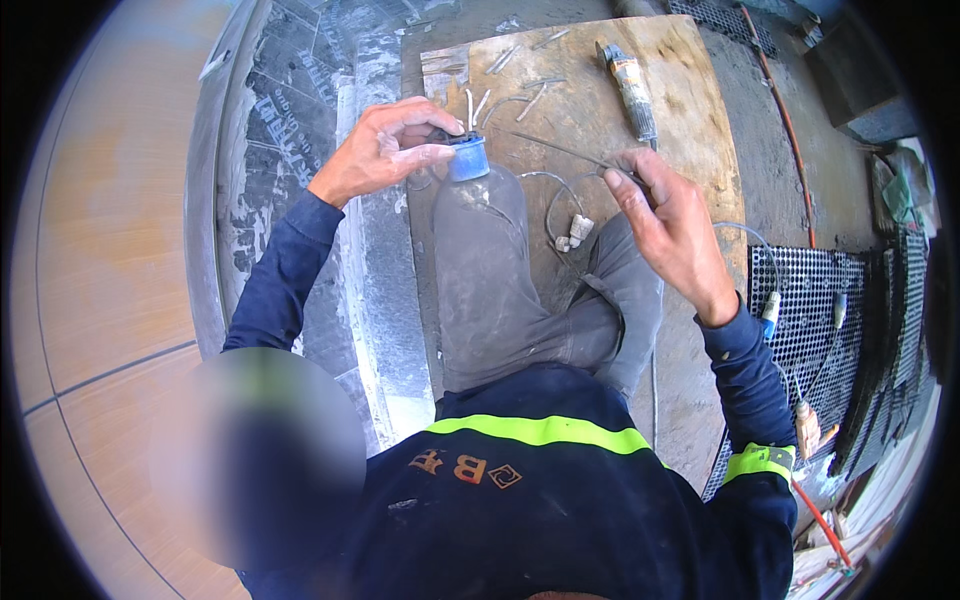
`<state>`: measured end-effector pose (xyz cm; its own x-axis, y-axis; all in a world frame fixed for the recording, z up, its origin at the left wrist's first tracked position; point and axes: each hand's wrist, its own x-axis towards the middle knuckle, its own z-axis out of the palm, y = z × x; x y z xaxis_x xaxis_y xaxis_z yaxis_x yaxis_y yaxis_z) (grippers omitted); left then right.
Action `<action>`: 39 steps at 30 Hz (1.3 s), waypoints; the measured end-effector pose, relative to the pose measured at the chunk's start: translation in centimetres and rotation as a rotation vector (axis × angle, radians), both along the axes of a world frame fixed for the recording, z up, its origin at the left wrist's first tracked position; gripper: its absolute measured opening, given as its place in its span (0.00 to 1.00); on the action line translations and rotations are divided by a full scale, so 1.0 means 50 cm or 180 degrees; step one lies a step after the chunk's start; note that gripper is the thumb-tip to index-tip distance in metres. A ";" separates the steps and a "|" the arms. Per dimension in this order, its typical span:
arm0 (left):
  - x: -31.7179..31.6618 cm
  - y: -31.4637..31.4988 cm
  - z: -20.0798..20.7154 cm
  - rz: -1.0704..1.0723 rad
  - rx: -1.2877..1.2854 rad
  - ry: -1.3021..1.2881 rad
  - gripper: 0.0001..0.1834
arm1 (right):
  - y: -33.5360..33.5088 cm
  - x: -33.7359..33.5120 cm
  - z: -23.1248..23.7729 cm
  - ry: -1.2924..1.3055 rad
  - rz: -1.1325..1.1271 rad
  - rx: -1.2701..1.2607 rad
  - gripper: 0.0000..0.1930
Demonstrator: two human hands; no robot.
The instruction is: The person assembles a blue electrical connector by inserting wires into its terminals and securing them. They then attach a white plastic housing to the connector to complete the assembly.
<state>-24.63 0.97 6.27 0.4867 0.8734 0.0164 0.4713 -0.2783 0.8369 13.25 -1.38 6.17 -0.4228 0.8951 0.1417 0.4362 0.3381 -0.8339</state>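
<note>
My left hand [395, 145] pinches a blue round plug part [468, 158] between thumb and fingers, just above my left knee. Pale wire ends [471, 108] stick up at its top. On the right, my right hand [660, 215] is closed on a thin dark rod [562, 150], which slants out toward the plug part with its tip apart from it. Whether the rod is a tool shaft or a stiff wire, I cannot tell. A thin grey cable [550, 205] loops between my knees, near white connectors [575, 235].
A plywood board [690, 90] lies ahead, carrying a dusty angle grinder [630, 85] and several cut cable scraps [503, 60]. Black perforated mats [815, 290] and more cable connectors [770, 315] are at right. Large tan panels [110, 250] stand left, beside a dusty wrapped ledge [290, 130].
</note>
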 end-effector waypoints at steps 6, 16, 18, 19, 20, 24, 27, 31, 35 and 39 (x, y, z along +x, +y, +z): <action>-0.009 0.007 -0.010 0.0029 -0.0079 -0.0028 0.15 | 0.022 -0.008 0.005 -0.0481 0.0681 0.1860 0.18; -0.014 0.007 -0.021 0.0013 0.0005 -0.0041 0.16 | 0.071 -0.016 -0.002 -0.0765 0.1054 0.2214 0.24; -0.015 0.006 -0.020 0.0010 -0.0009 -0.0065 0.16 | 0.070 -0.019 -0.003 -0.0718 0.1052 0.2170 0.23; -0.015 0.005 -0.021 0.0008 -0.0017 -0.0075 0.16 | 0.070 -0.020 -0.004 -0.0694 0.1050 0.2147 0.22; -0.017 0.005 -0.022 0.0020 -0.0003 -0.0087 0.15 | 0.069 -0.020 -0.003 -0.0727 0.1061 0.2131 0.22; -0.020 0.003 -0.023 0.0058 0.0038 -0.0063 0.14 | 0.073 -0.021 0.003 -0.0734 0.1102 0.2087 0.20; -0.021 0.003 -0.026 0.0052 0.0076 -0.0068 0.14 | 0.075 -0.023 0.008 -0.0661 0.1106 0.2088 0.19; -0.024 0.002 -0.028 0.0073 0.0107 -0.0070 0.14 | 0.074 -0.029 0.011 -0.0629 0.1072 0.2015 0.17; -0.024 0.002 -0.031 0.0038 0.0132 -0.0109 0.14 | 0.068 -0.032 0.016 -0.0511 0.0939 0.1802 0.13; -0.023 0.002 -0.032 0.0015 0.0148 -0.0115 0.14 | 0.076 -0.034 0.008 -0.0340 0.0799 0.1528 0.10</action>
